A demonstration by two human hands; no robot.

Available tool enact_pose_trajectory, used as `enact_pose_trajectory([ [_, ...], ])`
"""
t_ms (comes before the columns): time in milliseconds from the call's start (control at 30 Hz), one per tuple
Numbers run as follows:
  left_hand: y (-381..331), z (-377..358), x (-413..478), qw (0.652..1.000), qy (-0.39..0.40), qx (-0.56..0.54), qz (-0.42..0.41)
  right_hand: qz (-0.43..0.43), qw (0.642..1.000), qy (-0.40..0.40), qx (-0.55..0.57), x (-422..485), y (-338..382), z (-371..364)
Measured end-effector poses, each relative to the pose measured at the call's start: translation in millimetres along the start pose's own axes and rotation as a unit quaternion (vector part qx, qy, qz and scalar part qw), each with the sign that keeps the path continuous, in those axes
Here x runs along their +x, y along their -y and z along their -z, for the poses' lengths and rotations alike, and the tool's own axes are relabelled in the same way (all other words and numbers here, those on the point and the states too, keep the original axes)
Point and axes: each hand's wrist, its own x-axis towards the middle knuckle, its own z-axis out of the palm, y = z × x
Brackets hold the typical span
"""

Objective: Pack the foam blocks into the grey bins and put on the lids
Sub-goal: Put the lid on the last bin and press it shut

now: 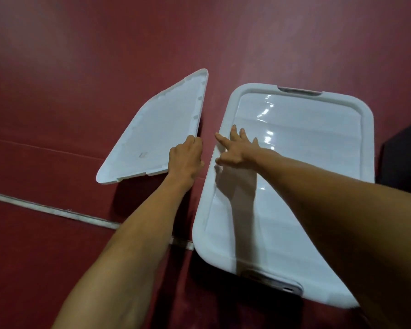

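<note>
Head cam, looking down: left hand (185, 157) curled round the near corner of a loose white lid (157, 129), gripping it ribbed side up and tipped off the dark red floor (81, 55), just left of the bin. Right hand (235, 148) spread out with fingers straight, resting on the left rim of the white bin (226, 110), grey latches (299, 90) at both ends. Can't tell if that glossy top is a fitted lid or the bare inside.
</note>
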Motion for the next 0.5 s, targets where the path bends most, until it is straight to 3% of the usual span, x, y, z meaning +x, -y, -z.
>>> enact_pose_trajectory([
  [233,-57.6,93.1,15.7,0.992,-0.077,-0.095,0.035,0.048,0.995,-0.005,0.082,-62.3,10.3,0.1],
  [367,-98.2,143.1,21.6,0.990,-0.089,-0.106,0.010,0.047,0.962,-0.068,0.260,-86.2,24.7,52.1],
  [500,-143.7,192.0,22.6,0.979,-0.137,-0.151,-0.017,0.059,0.941,-0.115,0.313,-118.0,20.0,93.6],
])
